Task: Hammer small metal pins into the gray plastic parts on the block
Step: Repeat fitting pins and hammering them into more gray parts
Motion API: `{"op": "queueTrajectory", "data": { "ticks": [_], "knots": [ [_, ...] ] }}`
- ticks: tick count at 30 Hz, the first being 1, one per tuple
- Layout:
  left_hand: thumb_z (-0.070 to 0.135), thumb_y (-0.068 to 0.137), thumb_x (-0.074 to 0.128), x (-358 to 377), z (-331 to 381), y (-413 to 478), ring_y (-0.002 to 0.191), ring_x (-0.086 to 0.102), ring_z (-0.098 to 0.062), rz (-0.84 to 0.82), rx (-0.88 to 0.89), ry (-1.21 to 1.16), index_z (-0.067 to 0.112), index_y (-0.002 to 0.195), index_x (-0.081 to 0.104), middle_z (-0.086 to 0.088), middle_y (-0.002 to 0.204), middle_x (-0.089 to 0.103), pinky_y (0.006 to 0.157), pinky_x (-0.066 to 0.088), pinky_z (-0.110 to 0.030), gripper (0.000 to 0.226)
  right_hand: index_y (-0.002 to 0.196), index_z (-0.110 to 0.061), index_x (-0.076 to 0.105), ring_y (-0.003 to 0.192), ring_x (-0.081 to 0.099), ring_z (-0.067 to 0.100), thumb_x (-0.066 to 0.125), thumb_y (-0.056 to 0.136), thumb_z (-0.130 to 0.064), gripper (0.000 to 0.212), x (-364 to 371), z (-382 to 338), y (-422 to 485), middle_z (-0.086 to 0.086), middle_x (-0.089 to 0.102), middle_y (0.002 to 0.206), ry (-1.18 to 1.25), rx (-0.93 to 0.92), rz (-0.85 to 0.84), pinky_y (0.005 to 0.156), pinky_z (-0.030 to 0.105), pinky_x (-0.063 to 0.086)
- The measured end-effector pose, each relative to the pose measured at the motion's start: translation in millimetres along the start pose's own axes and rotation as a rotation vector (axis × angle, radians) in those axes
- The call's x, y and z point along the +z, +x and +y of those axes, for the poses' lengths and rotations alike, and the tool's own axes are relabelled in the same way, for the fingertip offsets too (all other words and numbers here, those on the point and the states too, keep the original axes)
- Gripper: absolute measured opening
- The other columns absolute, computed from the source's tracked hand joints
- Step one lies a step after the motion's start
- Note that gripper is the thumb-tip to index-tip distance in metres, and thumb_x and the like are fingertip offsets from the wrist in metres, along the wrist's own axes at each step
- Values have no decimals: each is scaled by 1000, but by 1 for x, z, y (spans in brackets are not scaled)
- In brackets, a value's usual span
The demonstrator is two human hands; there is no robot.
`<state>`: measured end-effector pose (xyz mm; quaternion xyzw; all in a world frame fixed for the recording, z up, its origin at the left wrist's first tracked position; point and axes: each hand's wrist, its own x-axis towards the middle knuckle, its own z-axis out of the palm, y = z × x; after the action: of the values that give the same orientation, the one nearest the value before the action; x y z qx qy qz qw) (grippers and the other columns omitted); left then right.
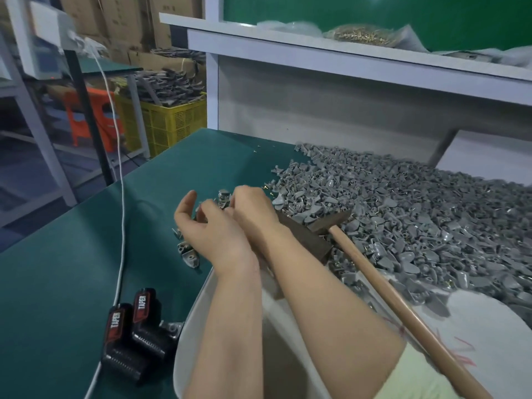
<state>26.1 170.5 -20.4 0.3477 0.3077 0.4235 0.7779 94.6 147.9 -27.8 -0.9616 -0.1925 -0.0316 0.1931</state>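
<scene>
My two hands meet over the green mat [86, 240], left of a dark block [305, 236]. My right hand [250, 207] pinches a small gray plastic part [224, 195] with a shiny metal bit on top. My left hand [207, 228] curls its fingers round the same cluster of gray parts, thumb raised. A hammer [383, 286] with a wooden handle lies untouched, its head [334, 221] resting by the block on the big pile of gray parts [417, 214]. A few gray parts [188, 253] lie on the mat under my left wrist. No pins are clear in my fingers.
A white tub [195, 318] sits beneath my forearms. Two black TAPER packs [135, 329] lie at the front left beside a white cable [122, 226]. A bag of brass pins [362, 34] rests on the shelf [316, 44]. A yellow crate [172, 122] stands off the table's left.
</scene>
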Motion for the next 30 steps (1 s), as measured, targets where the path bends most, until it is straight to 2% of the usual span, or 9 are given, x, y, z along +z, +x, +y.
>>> {"op": "queueTrajectory", "data": {
  "ticks": [3,6,8,11,17,20,23,25,30],
  "knots": [
    [2,90,45,3,-4,-6,64,49,21,-52,-5,-10,19,103,52,19,93,51,57,35,0,23,99,-9,64,99,59,31,55,86,-14,17,-12,16,-3,13,66,104,32,43,68,80,31,48],
    [2,91,44,4,-5,-10,63,48,25,-70,-2,-20,19,104,52,18,97,51,58,36,1,24,118,-26,62,112,54,27,57,88,-32,31,-18,16,-5,5,62,119,19,-38,-43,91,35,44],
    [1,90,44,2,-2,-8,63,49,21,-62,39,-28,20,103,53,19,96,51,60,38,-2,24,120,-38,58,119,49,28,54,89,-40,31,-12,7,-2,2,57,128,-109,-121,-178,98,41,35],
    [0,89,43,-2,4,3,60,49,19,-10,110,-47,18,101,54,18,90,52,61,38,-3,24,113,-36,61,122,48,26,52,91,-35,24,5,-7,2,-1,58,127,-190,-143,-297,104,50,23],
    [0,89,40,-4,4,9,53,49,14,58,54,-69,14,103,54,11,91,53,54,35,-2,25,98,-10,60,103,57,32,52,87,-8,14,14,-7,1,12,63,109,-151,-145,-57,91,37,40],
    [1,89,43,-4,4,8,56,49,18,34,28,-50,16,104,54,5,104,55,56,36,-1,24,101,-13,65,99,60,25,59,88,-15,15,-5,0,1,7,67,105,162,-67,92,87,32,47],
    [14,92,53,-3,0,3,66,52,20,-126,-25,75,22,113,56,5,114,56,58,37,1,23,96,-11,69,93,64,21,69,83,-12,13,-40,15,-10,6,69,96,551,-25,114,89,28,49],
    [23,92,58,-2,-1,-2,82,59,10,-327,-46,139,28,112,58,7,108,60,67,42,-3,20,95,-13,70,86,63,15,69,82,-9,14,-62,28,-25,1,67,90,586,-74,85,81,15,48],
    [14,90,62,2,1,-14,95,64,-12,-625,-3,329,30,87,63,2,96,68,85,49,-22,16,101,-11,65,88,64,19,64,85,-2,19,-82,45,-53,4,64,92,706,-101,32,85,28,51]
  ]
}}
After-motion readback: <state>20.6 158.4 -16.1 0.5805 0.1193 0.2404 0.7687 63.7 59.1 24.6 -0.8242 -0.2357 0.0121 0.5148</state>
